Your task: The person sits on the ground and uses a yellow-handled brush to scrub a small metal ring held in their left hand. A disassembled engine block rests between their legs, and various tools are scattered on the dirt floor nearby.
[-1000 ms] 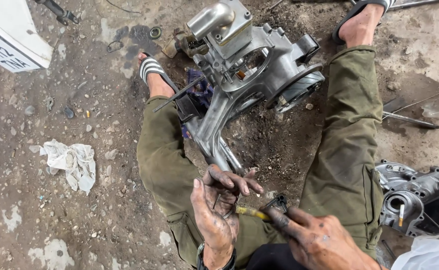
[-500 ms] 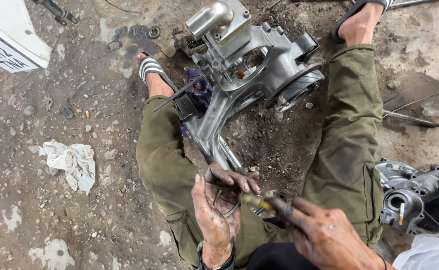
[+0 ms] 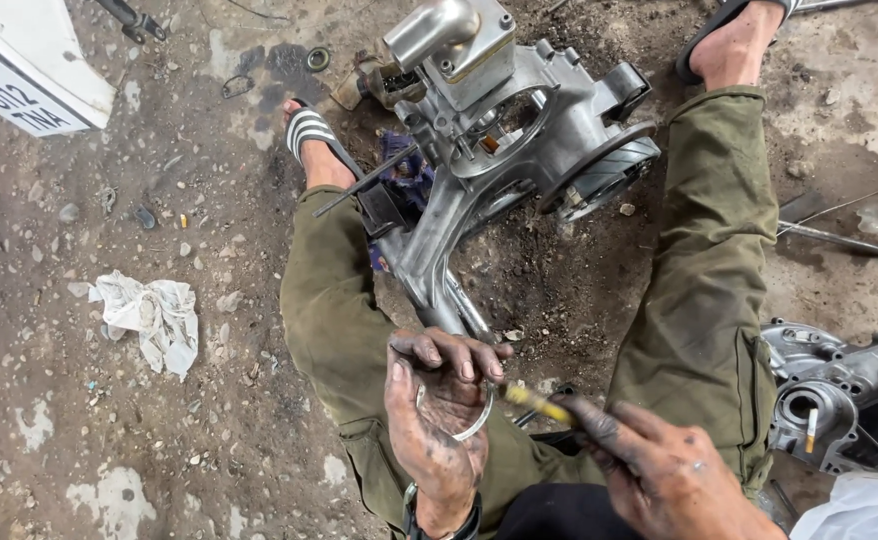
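My left hand (image 3: pixel 437 410), black with grease, is closed around a thin metal ring (image 3: pixel 476 421) held over my lap. My right hand (image 3: pixel 649 468) grips a small tool with a yellow shaft (image 3: pixel 537 403), its tip pointing at the ring. Just beyond my hands, a silver engine casing (image 3: pixel 504 140) lies on the dirty ground between my legs in olive trousers. Its long arm reaches back toward my left hand.
A crumpled white rag (image 3: pixel 151 315) lies on the ground at left. Another grey engine cover (image 3: pixel 837 395) sits at right by my knee. Metal rods (image 3: pixel 834 237) lie at far right. A white panel (image 3: pixel 24 65) fills the top left corner. My feet wear sandals.
My right hand has moved left and up, bringing the yellow tool's tip close to the ring. My left hand has stayed about where it was, still curled on the ring.
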